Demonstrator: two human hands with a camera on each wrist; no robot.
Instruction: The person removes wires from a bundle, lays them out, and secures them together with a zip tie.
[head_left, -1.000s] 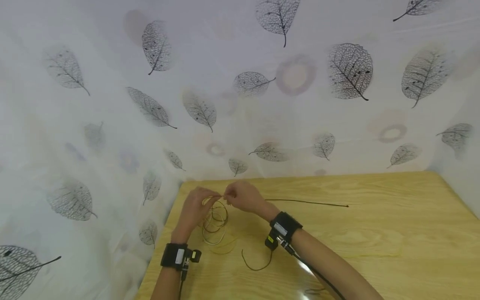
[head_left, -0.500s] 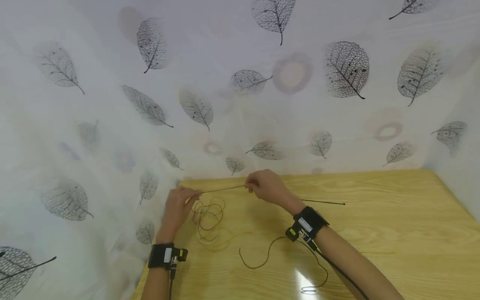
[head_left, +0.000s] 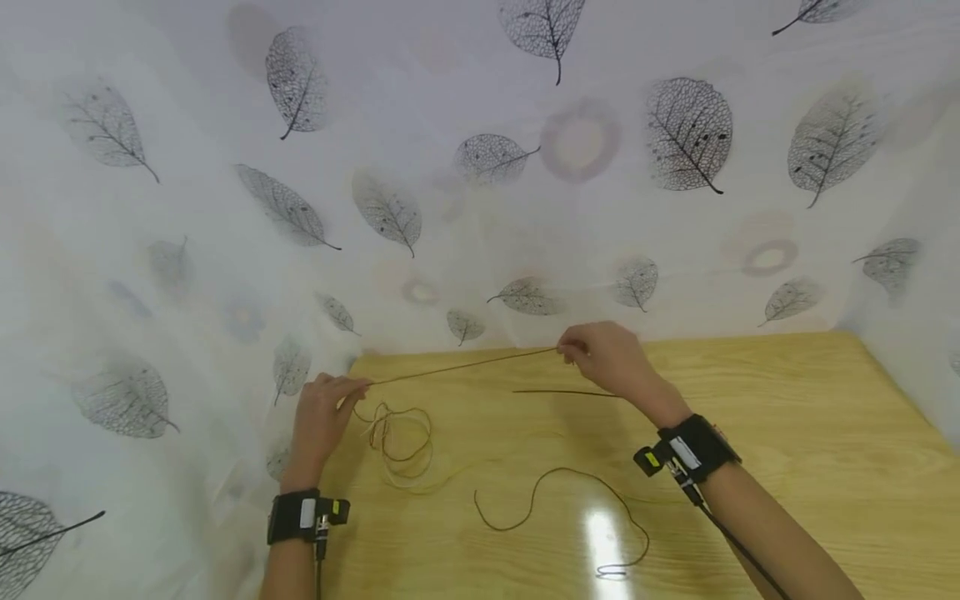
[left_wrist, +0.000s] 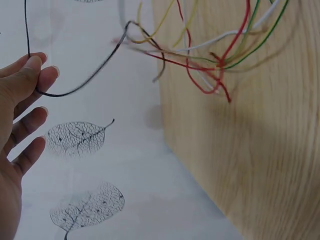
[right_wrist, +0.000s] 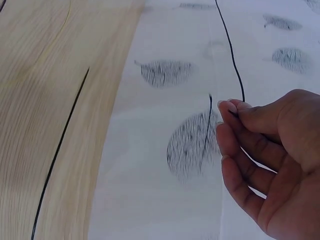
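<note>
Black thin wire point(head_left: 465, 365) strung between two bare hands, up off the counter point(head_left: 787, 417) near its far edge, close to straight, rising slightly toward the right. Left hand point(head_left: 324, 417): grip is thumb and index pinching the wire, other fingers loosely bent, apart. Right hand point(head_left: 611, 358): grip also a thumb-and-index pinch on the wire, short bit showing at the fingertips, remaining fingers curved. From the left pinch, more dark wire sags in a curve toward a tangle of wires point(left_wrist: 218, 65), red, yellow, white and green; strands cross, can't tell which joins which. In the head view the tangle's loops show on the counter's left part, just beside the left hand. Straight dark wire point(head_left: 566, 392) lies on the counter, partly behind the right wrist in the head view; wavy dark wire point(head_left: 558, 468) lies nearer the person, one end bunched in small loops at a glare patch point(head_left: 603, 533). Black straps point(head_left: 291, 518) with small cameras point(head_left: 649, 461) on both wrists. Leaf-print sheet point(head_left: 420, 83) behind and at left.
</note>
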